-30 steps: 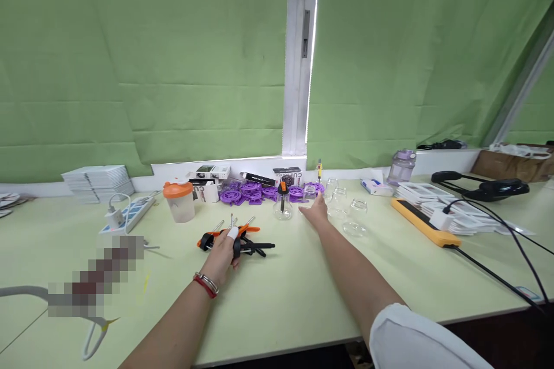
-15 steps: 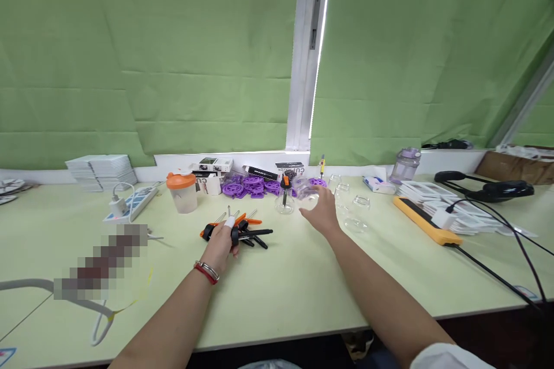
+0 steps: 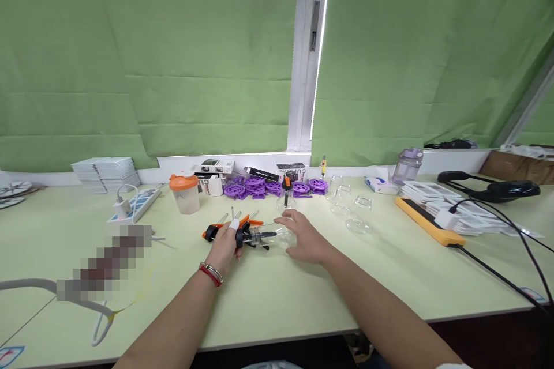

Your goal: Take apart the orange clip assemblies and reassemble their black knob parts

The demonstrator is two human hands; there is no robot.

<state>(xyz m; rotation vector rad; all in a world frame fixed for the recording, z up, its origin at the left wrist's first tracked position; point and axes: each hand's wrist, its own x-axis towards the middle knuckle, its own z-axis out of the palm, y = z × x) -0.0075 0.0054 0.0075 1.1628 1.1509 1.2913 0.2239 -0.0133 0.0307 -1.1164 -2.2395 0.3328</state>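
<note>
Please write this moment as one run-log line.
left hand: holds black-collared tool | right hand: holds clear glass jar, apparently over tool's end | back: purple parts | right side: other glass jars

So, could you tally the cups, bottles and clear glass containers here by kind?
Held glass container in the right hand: 1
Orange-and-black-topped glass container: 1
Other glass containers: 3
Orange-lidded cup: 1
Purple-lidded bottle: 1
Total: 7
</note>
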